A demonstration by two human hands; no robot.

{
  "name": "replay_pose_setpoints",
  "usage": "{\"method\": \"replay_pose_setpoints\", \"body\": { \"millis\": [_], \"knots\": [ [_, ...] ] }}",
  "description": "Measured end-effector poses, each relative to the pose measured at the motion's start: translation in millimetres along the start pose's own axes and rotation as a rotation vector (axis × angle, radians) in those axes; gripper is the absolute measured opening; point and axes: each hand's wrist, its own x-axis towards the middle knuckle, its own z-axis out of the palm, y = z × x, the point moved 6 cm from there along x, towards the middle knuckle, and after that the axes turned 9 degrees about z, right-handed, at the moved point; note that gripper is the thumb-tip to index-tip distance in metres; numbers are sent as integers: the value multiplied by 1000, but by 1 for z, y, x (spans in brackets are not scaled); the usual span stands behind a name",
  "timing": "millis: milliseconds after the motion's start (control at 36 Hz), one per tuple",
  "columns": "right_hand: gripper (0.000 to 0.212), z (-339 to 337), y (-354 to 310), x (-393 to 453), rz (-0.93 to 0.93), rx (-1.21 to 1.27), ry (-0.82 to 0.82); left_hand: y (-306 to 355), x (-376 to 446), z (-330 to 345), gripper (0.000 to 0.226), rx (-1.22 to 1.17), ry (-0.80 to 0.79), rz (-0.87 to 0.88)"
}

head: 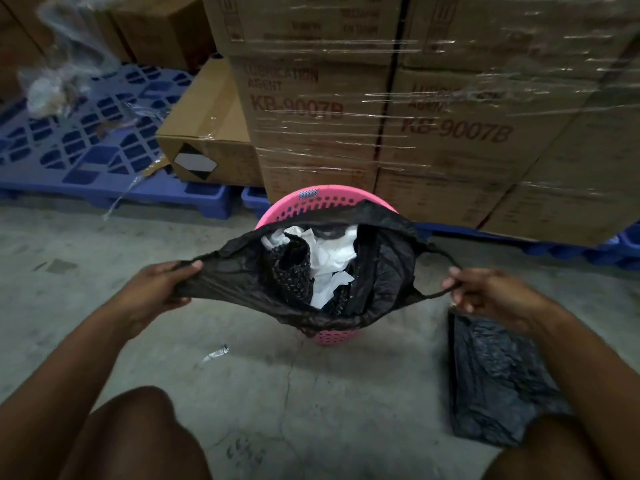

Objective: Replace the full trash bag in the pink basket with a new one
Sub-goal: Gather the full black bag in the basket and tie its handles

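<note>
The left hand [162, 289] and right hand [491, 292] each grip a handle of the full black trash bag [377, 271], stretched open over the pink basket [332, 199].

Warehouse: shrink-wrapped cartons [450, 109], pallets [86, 140]

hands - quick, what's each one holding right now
Left hand: closed, gripping the left edge of the black bag in the pink basket.
Right hand: closed, gripping the bag's right handle loop.
</note>
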Motion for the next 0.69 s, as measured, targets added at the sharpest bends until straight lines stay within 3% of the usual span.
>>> {"method": "replay_pose_setpoints", "body": {
  "millis": [194,278,333,417,500,556,611,667,694],
  "knots": [
    [17,4,-59,-5,-269,258,183,63,-5,37,13,-461,29,-3],
    [29,31,-82,-6,-360,404,158,83,-5,62,24,-516,29,66],
    [37,51,-93,-10,-393,494,56,93,-5,70,21,-424,26,134],
    [26,72,-100,-26,-417,437,-66,105,-15,69,20,-104,-1,240],
    [24,71,-84,-36,-416,287,-61,90,-38,64,21,131,-137,215],
    [26,66,-78,-42,-420,349,-85,75,-50,57,26,170,-199,179],
    [29,58,-85,-42,-467,503,-87,69,-50,45,25,15,-150,174],
    [14,51,-102,-36,-527,644,-81,71,-45,35,13,-320,-69,172],
    [17,50,-111,-32,-538,721,-97,73,-39,33,10,-477,-39,196]
  ]
}}
